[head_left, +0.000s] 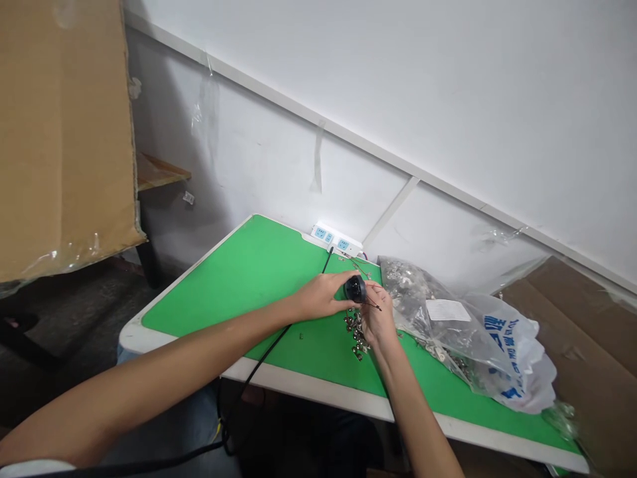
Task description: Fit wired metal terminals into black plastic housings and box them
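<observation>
Above the green table top [219,279], my left hand [331,295] is closed around a round black part [355,289]. My right hand [379,315] is beside it on the right, its fingers pinching thin dark wires [373,305] that run by the black part. Small shiny metal pieces [354,332] lie in a loose pile on the green surface, just below and partly behind my hands. The inside of the black part is too dark to make out.
A white power strip [336,239] sits at the table's back edge, with a black cable [271,346] running from it over the front edge. Clear plastic bags [448,311] lie on the right. Cardboard [64,133] stands at left, more [592,338] at right.
</observation>
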Motion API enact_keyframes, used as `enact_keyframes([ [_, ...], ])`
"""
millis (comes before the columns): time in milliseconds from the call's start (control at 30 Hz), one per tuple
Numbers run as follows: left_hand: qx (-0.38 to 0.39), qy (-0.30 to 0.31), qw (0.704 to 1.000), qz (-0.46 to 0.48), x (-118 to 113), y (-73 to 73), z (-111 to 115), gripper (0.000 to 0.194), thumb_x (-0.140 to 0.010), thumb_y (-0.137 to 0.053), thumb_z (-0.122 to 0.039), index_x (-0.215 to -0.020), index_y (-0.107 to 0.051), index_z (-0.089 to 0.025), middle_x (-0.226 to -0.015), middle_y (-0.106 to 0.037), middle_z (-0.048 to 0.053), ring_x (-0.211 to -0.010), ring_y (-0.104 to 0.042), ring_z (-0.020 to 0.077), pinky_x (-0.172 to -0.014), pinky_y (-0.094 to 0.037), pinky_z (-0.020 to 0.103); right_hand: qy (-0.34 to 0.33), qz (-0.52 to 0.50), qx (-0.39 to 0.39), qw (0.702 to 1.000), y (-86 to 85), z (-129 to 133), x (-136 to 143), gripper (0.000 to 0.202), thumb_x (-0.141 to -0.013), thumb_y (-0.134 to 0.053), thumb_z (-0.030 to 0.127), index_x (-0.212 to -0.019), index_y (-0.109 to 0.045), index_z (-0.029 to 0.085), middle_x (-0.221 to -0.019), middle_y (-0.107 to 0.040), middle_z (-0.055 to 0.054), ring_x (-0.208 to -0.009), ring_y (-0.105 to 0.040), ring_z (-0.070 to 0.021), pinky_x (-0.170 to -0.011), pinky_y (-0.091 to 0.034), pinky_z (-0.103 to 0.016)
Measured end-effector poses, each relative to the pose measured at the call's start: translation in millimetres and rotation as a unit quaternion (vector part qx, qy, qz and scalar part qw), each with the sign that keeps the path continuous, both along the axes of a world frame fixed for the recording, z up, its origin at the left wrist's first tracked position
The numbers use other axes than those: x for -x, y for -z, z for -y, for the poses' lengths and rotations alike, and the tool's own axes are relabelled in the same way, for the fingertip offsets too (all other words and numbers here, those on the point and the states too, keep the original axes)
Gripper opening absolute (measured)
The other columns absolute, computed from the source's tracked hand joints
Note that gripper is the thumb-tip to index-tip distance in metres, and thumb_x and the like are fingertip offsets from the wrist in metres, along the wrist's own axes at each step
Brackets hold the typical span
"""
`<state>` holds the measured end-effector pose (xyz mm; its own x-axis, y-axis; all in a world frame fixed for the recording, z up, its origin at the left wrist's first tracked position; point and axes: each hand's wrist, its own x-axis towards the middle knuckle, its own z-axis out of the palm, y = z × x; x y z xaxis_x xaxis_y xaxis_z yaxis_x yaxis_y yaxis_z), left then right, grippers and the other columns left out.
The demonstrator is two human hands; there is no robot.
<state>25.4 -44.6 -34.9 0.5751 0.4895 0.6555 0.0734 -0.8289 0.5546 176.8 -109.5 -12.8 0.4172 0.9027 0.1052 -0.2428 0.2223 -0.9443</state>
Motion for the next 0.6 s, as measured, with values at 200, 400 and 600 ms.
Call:
enact_keyframes([
  [200, 0.005, 0.007, 1.0, -0.01, 0.9, -2.9, -0.5, 0.064, -0.093, -0.077, -0.039, -0.149, -0.051, -0.024, -0.145, -0.067, 0.014, -0.133, -0.066, 0.032, -0.109, -0.056, 0.048, 0.006, 0.017, 0.001, 1.0, -0.8, -2.8, -1.6, 0.034, -0.059, -0.087, 0.043, -0.072, -0.066, 0.02, -0.062, -0.058, 0.005, -0.052, -0.045, -0.0097, -0.045, -0.036, -0.021],
  [400, -0.004, 0.036, 0.999, 0.03, 0.7, -6.2, -2.8, 0.059, -0.094, -0.071, -0.021, -0.148, -0.047, -0.024, -0.161, -0.052, 0.016, -0.147, -0.054, 0.0307, -0.12, -0.049, 0.051, 0.06, 0.205, -0.043, 0.976, -5.2, -1.4, -8.5, 0.039, -0.077, -0.077, 0.055, -0.09, -0.069, 0.019, -0.08, -0.067, -0.003, -0.068, -0.057, -0.017, -0.061, -0.047, -0.03],
  [600, -0.023, 0.033, 0.997, 0.073, 0.9, -5.6, -1.5, 0.058, -0.093, -0.075, -0.023, -0.145, -0.048, -0.023, -0.157, -0.056, 0.018, -0.142, -0.059, 0.0316, -0.114, -0.054, 0.052, 0.155, 0.367, -0.097, 0.912, -6.0, 1.8, -14.7, 0.061, -0.082, -0.077, 0.057, -0.128, -0.06, 0.021, -0.13, -0.06, -0.013, -0.119, -0.058, -0.0287, -0.101, -0.05, -0.046],
])
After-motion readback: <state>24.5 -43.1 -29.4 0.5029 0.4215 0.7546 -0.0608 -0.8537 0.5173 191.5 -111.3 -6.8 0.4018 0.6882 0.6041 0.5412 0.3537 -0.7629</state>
